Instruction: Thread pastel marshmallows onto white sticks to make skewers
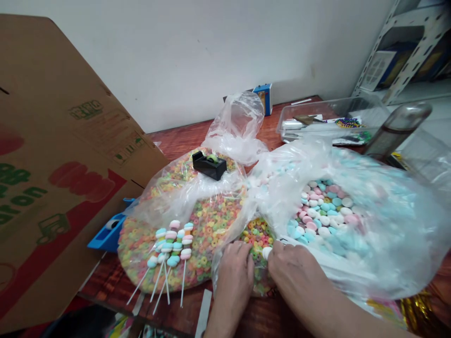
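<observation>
The left hand (pixel 234 272) was curved over a small heap of fruit-ring cereal (pixel 259 234) inside clear plastic, its fingers pressed against the bag, though it could not be told whether it was gripping anything. The right hand (pixel 296 272) was bent beside it, fingers pinched on a white round candy (pixel 267 253) at the edge of that heap, with a fold of plastic running under the palm.

Just to the right lay a large clear bag of pastel candy discs (pixel 324 211) in pink, blue and white, its gathered plastic touching the cereal. To the left lay a wider bag of the same cereal (pixel 211 230), and on it rested a row of candy skewers (pixel 171 246), stacked discs on white sticks that pointed toward the person. A black tape dispenser (pixel 209 165) sat on the far part of that bag. A blue plastic holder (pixel 109 234) stuck out from under its left side, next to a printed cardboard panel (pixel 52 164).

All of this was on the reddish wooden counter (pixel 176 150). Farther back stood a clear plastic tray (pixel 310 122) holding colored beads (pixel 347 123), with a clear tube (pixel 398 126) leaning just in front of it.
</observation>
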{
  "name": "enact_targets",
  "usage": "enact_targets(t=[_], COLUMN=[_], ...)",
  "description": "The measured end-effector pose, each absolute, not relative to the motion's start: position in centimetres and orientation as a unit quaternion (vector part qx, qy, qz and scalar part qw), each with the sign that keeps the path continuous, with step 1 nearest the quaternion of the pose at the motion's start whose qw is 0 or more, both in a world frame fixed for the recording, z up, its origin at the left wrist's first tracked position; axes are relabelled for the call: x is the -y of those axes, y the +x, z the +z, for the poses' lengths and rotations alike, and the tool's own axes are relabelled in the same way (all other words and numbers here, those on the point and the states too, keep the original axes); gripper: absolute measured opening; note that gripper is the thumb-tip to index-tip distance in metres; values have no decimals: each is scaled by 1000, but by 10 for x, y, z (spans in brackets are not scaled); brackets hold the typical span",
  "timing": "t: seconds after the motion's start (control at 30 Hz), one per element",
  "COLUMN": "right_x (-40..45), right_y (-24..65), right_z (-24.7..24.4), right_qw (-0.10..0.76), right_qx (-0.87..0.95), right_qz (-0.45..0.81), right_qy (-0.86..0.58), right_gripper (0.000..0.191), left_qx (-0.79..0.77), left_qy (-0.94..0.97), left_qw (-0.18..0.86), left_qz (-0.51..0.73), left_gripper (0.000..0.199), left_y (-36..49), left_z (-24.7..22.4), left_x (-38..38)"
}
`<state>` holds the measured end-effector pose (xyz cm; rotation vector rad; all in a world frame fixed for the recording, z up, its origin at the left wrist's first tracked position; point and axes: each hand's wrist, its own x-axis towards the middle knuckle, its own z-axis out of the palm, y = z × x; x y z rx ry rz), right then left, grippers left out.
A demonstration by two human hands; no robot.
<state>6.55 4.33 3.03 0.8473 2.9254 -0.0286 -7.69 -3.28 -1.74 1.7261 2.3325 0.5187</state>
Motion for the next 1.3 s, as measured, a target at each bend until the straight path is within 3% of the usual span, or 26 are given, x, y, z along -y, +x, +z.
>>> enact_targets(t=[0.13, 0.3, 0.53, 0.7, 0.9, 1.03, 1.13, 1.3], right_x=[-43, -59, -56, -56, -54, -50, -48, -48], right_y=[65, 77, 106, 117, 121, 117, 113, 105], right_z=[29, -1, -36, -38, -32, -26, -26, -28], right_qw=[19, 6, -43, -54, -50, -35, -76, -144], right_qx=[-958, -936, -892, -901, -922, -913, -887, -853], right_qz=[-32, -156, -278, -256, -153, -165, -244, -354], right_qy=[284, 316, 355, 347, 352, 372, 384, 356], right_gripper=[24, 25, 28, 24, 21, 26, 26, 24], left_qx=[-786, -794, -783, -761, -740, -730, -731, -622], left_qy=[582, 549, 458, 441, 502, 505, 412, 129], left_qw=[103, 119, 238, 264, 186, 168, 247, 413], left_qz=[179, 232, 348, 397, 407, 428, 486, 652], left_gripper=[22, 33, 35, 32, 30, 24, 16, 29], left_y=[-76, -79, -74, -69, -60, -52, -52, -52], left_z=[-18, -25, -16, -13, -18, -23, -26, -25], left_x=[35, 34, 28, 25, 23, 18, 11, -3])
